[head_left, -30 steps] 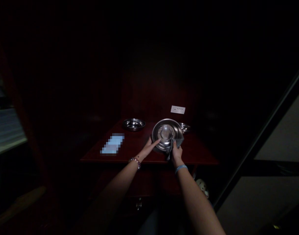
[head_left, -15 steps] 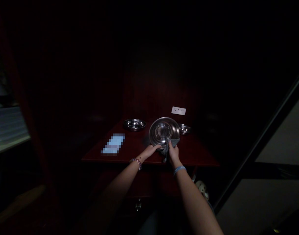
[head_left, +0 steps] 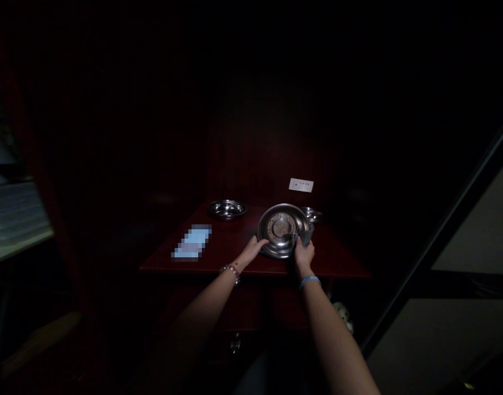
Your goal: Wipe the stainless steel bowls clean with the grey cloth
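A shiny steel bowl [head_left: 282, 224] is tilted up above the dark red desk, its inside facing me. My left hand [head_left: 253, 249] grips its lower left rim, thumb on the inner side. At the lower right rim, my right hand [head_left: 304, 252] is closed on a grey cloth [head_left: 306, 235] pressed against the bowl. The fingers of both hands are partly hidden behind the bowl and cloth. Another steel bowl [head_left: 227, 209] stands at the back left of the desk, and a smaller one [head_left: 312, 214] sits behind the held bowl, partly covered by it.
The dark red desk [head_left: 226, 258] has its front edge just beyond my wrists. A blurred-out pale blue rectangle [head_left: 192, 242] lies on its left part. A white socket panel [head_left: 301, 185] is on the back wall. Below hangs a drawer pull [head_left: 235, 344]. Much of the surroundings is dark.
The bowl has moved slightly right and down and is turned a little. My right hand with the cloth has shifted right along the rim; my left hand has shifted up its left side.
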The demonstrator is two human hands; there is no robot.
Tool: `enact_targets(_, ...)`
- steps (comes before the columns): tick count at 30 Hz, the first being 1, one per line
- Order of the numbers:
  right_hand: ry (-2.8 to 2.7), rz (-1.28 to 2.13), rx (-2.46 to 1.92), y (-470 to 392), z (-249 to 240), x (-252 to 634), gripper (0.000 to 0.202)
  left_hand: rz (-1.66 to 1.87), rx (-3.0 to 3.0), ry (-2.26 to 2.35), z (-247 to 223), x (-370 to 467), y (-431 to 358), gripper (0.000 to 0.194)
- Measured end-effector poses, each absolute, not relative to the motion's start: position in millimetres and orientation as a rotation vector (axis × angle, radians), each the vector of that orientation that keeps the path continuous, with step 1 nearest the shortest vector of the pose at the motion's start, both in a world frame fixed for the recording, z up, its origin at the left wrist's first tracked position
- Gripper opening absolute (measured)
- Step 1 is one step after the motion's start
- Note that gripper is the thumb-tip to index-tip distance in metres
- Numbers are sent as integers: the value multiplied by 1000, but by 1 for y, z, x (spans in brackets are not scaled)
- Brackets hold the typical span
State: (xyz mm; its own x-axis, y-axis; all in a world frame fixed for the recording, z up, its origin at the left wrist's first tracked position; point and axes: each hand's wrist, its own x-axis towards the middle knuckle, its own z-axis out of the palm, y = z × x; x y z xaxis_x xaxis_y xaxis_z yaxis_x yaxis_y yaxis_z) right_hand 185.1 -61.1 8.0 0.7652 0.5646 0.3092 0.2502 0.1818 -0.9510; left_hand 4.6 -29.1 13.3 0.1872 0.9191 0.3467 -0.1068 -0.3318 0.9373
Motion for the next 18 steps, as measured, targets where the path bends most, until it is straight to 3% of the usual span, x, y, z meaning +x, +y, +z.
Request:
enact_targets(4, -759, 191, -1401, -68, 14, 181, 40, 1337, 1373, 895, 15, 0, -31, 31)
enact_targets(18, -600, 339, -1440, -65, 9, 175, 36, 1329, 1625, 702, 24, 3, -47, 78)
